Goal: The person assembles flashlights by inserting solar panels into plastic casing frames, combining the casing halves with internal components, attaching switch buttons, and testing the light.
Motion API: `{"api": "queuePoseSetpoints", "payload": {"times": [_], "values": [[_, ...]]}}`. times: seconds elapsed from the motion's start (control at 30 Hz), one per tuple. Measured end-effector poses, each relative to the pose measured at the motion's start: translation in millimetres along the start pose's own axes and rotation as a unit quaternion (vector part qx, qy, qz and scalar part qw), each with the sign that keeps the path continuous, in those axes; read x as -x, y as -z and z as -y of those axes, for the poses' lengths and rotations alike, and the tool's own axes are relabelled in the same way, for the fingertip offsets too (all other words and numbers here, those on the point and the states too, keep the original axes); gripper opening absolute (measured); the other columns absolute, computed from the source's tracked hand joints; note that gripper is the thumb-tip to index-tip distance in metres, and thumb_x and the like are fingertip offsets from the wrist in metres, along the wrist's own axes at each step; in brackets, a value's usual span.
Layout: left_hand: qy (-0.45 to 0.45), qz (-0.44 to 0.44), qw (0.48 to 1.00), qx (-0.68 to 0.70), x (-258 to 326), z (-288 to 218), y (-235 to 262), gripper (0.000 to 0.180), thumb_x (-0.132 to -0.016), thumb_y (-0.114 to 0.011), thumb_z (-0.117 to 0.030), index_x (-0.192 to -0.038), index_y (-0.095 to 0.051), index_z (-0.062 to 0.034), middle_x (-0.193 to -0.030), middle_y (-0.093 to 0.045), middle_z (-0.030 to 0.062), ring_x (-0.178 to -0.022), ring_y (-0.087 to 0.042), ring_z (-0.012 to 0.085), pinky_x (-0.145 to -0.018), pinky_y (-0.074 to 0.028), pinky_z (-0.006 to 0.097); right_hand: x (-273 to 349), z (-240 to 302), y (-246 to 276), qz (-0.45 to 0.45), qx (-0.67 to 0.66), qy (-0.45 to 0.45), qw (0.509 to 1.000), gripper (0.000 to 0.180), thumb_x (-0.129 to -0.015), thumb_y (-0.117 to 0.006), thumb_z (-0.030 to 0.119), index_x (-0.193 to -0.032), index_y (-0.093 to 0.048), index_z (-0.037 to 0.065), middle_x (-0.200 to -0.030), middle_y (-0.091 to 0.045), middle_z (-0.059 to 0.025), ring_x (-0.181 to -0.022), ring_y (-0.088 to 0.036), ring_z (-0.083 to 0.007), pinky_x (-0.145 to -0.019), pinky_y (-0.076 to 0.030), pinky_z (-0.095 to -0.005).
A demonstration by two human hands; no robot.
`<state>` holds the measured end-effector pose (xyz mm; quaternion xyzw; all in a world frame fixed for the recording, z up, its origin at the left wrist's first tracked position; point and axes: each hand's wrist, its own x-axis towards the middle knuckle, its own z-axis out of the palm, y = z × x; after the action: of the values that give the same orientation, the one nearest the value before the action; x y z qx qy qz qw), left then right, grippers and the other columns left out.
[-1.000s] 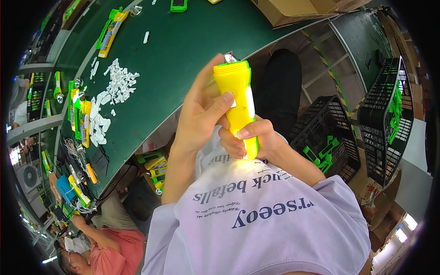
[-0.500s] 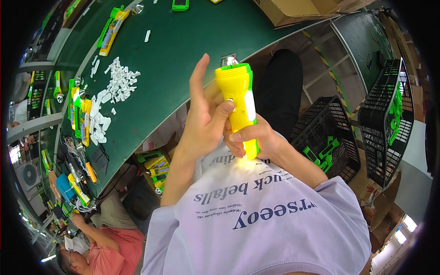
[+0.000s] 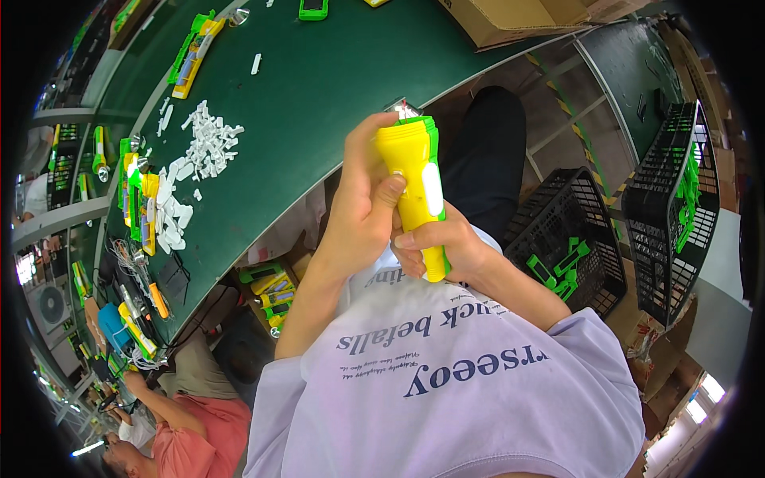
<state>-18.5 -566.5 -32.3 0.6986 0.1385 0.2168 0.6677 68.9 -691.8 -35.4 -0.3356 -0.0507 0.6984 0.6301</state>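
Observation:
A yellow and green plastic flashlight (image 3: 421, 187) with a white oval button is upright in front of my chest, its lens end pointing up. My left hand (image 3: 362, 215) wraps its upper body, thumb pressed on the yellow side. My right hand (image 3: 446, 243) grips the lower handle from the right. Both hands are over my lap, just off the green table edge.
The green table (image 3: 319, 88) carries a pile of small white plastic pieces (image 3: 191, 171), yellow-green flashlight parts (image 3: 135, 191) and a cardboard box (image 3: 518, 16). Black crates (image 3: 570, 239) with green parts stand at the right. Another person in a pink top (image 3: 199, 430) sits at lower left.
My left hand's fingers, spread and lifted half a second ago, have closed around the flashlight's upper body. The flashlight stays roughly where it was.

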Motion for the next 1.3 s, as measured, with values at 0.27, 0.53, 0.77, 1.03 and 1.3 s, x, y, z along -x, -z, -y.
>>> {"api": "queuePoseSetpoints", "payload": {"times": [0.27,0.53,0.77,1.03,1.3], "values": [[0.066,0.030,0.975,0.210,-0.9,12.3,1.8,0.054,-0.098,-0.057,-0.019,-0.142,-0.027,-0.0156,-0.128,-0.055,0.0235,-0.099,-0.066,0.0284,-0.088,-0.054,0.038,-1.1,-1.2,-2.9,-0.022,0.012,0.025,0.999,0.023,-0.074,-0.068,0.008,-0.085,-0.048,0.003,-0.055,-0.051,-0.0073,-0.041,-0.050,-0.0172,-0.044,-0.042,-0.0291],[0.051,0.020,0.963,0.265,3.5,18.3,-1.2,0.060,-0.092,-0.066,-0.020,-0.138,-0.028,-0.0177,-0.127,-0.056,0.0251,-0.099,-0.066,0.0306,-0.084,-0.057,0.039,3.0,-1.7,-1.0,-0.032,0.029,0.027,0.999,0.025,-0.073,-0.068,0.007,-0.090,-0.050,0.000,-0.063,-0.053,-0.0076,-0.044,-0.052,-0.0170,-0.044,-0.042,-0.0285],[0.052,-0.017,0.965,0.255,4.6,19.1,-3.7,0.056,-0.093,-0.064,-0.025,-0.137,-0.030,-0.0174,-0.123,-0.058,0.0274,-0.095,-0.068,0.0317,-0.080,-0.058,0.039,2.7,1.3,-5.4,-0.062,0.076,0.023,0.995,0.021,-0.071,-0.070,0.009,-0.081,-0.053,0.001,-0.058,-0.052,-0.0086,-0.044,-0.052,-0.0187,-0.046,-0.044,-0.0304],[0.053,-0.017,0.969,0.242,4.6,17.5,0.6,0.053,-0.094,-0.063,-0.027,-0.135,-0.031,-0.0171,-0.122,-0.059,0.0273,-0.093,-0.068,0.0318,-0.080,-0.058,0.039,-0.1,-0.2,-4.8,-0.040,0.082,0.034,0.995,0.026,-0.073,-0.069,0.008,-0.088,-0.049,0.002,-0.059,-0.051,-0.0061,-0.041,-0.050,-0.0148,-0.042,-0.041,-0.0284],[0.058,0.027,0.962,0.265,7.0,15.3,0.2,0.054,-0.093,-0.065,-0.022,-0.135,-0.031,-0.0194,-0.129,-0.055,0.0258,-0.101,-0.066,0.0319,-0.084,-0.057,0.040,7.1,-1.6,-6.1,-0.033,0.029,0.016,0.999,0.026,-0.072,-0.069,0.007,-0.088,-0.050,0.002,-0.060,-0.051,-0.0063,-0.042,-0.050,-0.0161,-0.043,-0.041,-0.0290]]}}
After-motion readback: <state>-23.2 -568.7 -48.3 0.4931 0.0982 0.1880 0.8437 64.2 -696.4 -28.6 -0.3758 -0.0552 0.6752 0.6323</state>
